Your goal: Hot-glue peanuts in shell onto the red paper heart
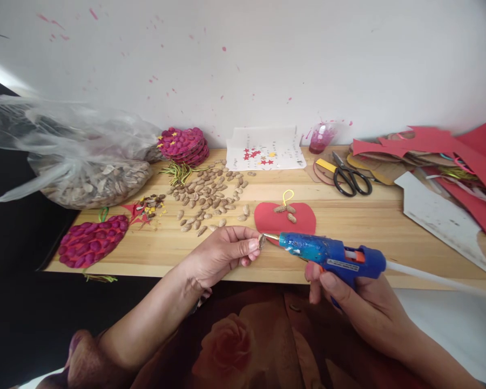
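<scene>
nearest to me, my left hand (222, 254) hovers over the near edge of the pale wooden table (389, 227). thumb and forefinger are pinched shut on a small tan nut shell (262, 241), the other fingers curled under. my right hand (348, 292) is just to the right of it, wrapped around the grip of a blue plastic hot glue gun (332, 256), fingers closed on the handle, one lying by the orange trigger. the gun points left, and its metal nozzle touches the shell. a white glue stick (429, 276) pokes out of the gun's back toward the right.

just beyond the nozzle lies a red apple-shaped paper cutout (303, 219), flat on the table, with three tan shells (285, 209) on its upper part and a yellow cord loop (287, 195) at its top.

to the left, near the table's front corner, lies an apple shape covered in magenta-painted shells (91, 240). farther in, left of the red cutout, a loose scatter of plain shells (208, 197) spreads over the wood. a clear plastic bag of shells (93, 178) slumps at the far left.

toward the wall sit a stack of magenta shell-covered pieces (184, 145), a white sheet with red star stickers (265, 151), a small pink-stained clear cup (319, 138) and black-handled scissors (350, 177). red paper sheets (470, 162) pile up at the far right.
</scene>
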Available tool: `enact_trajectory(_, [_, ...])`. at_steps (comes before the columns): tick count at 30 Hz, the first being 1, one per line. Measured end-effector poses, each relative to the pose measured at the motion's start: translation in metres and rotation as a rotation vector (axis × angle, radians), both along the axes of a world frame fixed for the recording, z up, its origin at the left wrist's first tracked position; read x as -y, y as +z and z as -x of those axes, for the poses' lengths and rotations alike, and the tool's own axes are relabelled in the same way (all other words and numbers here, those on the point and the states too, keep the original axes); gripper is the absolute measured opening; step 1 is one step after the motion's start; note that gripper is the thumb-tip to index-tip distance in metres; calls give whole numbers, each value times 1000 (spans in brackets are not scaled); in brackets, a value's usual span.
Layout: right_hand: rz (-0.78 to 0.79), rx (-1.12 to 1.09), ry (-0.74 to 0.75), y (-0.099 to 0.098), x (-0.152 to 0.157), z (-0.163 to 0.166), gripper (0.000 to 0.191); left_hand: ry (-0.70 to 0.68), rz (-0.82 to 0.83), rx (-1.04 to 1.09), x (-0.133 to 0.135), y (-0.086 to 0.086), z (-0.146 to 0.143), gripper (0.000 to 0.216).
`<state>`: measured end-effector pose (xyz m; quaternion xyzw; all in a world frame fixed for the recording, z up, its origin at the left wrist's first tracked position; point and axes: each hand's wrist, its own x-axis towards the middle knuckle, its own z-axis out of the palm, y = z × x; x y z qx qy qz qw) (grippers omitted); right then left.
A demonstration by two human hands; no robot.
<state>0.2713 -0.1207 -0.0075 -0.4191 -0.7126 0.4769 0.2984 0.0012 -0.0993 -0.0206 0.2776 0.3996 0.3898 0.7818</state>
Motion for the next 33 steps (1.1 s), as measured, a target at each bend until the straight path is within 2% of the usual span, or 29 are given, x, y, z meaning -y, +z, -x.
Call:
enact_trajectory(11, [-11,12,-11,0,-1,1,29,7,-7,-16,1,5,-1,37])
enact_trajectory(20, [-16,37,-14,2,1,0,31,26,-18,8,1,2,0,34])
enact_trajectory(25, [-8,42,23,4,5,-1,28,103,-37,37,0,0,1,31])
enact_trajectory(33, [-7,61,74,1,4,0,26,109,-31,103,1,-1,-1,28])
